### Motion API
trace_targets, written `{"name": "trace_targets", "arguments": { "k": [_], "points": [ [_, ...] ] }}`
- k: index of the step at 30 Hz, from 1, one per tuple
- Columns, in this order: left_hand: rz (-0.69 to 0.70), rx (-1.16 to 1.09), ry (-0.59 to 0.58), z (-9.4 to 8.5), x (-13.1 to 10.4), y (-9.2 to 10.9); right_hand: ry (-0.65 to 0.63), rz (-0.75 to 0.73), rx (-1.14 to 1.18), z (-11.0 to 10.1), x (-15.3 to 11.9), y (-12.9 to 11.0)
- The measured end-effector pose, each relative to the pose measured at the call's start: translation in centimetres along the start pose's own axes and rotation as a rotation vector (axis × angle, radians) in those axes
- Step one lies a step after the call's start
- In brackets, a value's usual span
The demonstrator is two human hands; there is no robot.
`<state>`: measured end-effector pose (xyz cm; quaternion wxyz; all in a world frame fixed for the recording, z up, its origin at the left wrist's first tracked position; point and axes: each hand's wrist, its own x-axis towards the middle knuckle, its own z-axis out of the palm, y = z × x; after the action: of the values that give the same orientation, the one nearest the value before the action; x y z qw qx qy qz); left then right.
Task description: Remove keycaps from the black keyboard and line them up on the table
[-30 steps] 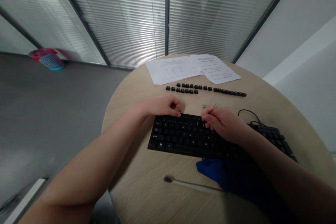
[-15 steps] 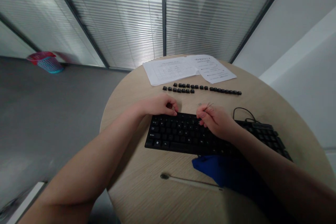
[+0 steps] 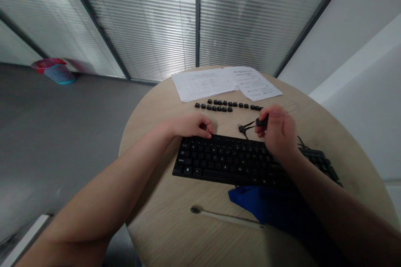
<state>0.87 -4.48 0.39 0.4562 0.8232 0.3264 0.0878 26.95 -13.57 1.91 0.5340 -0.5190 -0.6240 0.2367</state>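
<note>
My left hand (image 3: 196, 125) is curled with its fingertips against the back edge of a black keyboard (image 3: 203, 162). Above the keyboard's right half, my right hand (image 3: 278, 129) is closed around the small black handle of what looks like a wire keycap puller (image 3: 262, 122). Its thin wire loops, smeared by motion, stick out past the hand to the upper right. Beside those fingers, just behind the keyboard, lies a black cable with a plug (image 3: 242, 128). Loose black keycaps (image 3: 219, 109) stand in two rows farther back, the right end of one row hidden by my right hand.
Printed papers (image 3: 206, 84) lie at the back of the round wooden table (image 3: 163, 212). In front of the keyboard are a toothbrush (image 3: 225, 217) and a blue cloth (image 3: 250, 200). On the floor at left stands a red and blue basket (image 3: 59, 73).
My right hand has moved right and up from over the keys, turning so the wire loops point to the right. The cable plug shows more fully now. My left hand stays put.
</note>
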Motion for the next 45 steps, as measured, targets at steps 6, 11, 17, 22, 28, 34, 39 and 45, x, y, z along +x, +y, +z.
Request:
{"name": "trace_targets", "arguments": {
  "k": [6, 11, 17, 22, 28, 34, 39, 45],
  "points": [
    [-0.018, 0.019, -0.014, -0.3, -0.1, 0.1, 0.043, 0.038, -0.069, -3.3, 3.4, -0.8],
    [0.033, 0.113, 0.060, -0.5, -0.2, 1.0, -0.045, 0.077, -0.010, -4.1, 4.7, -1.4],
    [0.210, -0.180, 0.218, 1.3, -0.1, 3.2, -0.254, 0.003, 0.128, -1.4, 1.5, -3.1],
    [0.264, -0.458, 0.090, 2.3, 0.0, 3.8, -0.306, -0.045, 0.203, -0.3, 0.9, -3.8],
    [0.216, -0.570, 0.147, 2.1, -0.1, 3.5, -0.343, -0.048, 0.312, 0.2, 0.8, -2.9],
    [0.180, -0.539, 0.135, 2.2, 0.4, 2.7, -0.397, -0.166, 0.198, -0.2, -0.1, -1.3],
    [0.162, -0.519, 0.153, 2.0, 0.4, 2.5, -0.449, -0.411, 0.027, -0.5, -0.1, -1.7],
    [0.136, -0.580, 0.283, 2.2, 0.6, 2.2, -0.349, -0.611, -0.182, -0.6, -0.4, -4.0]
  ]
}}
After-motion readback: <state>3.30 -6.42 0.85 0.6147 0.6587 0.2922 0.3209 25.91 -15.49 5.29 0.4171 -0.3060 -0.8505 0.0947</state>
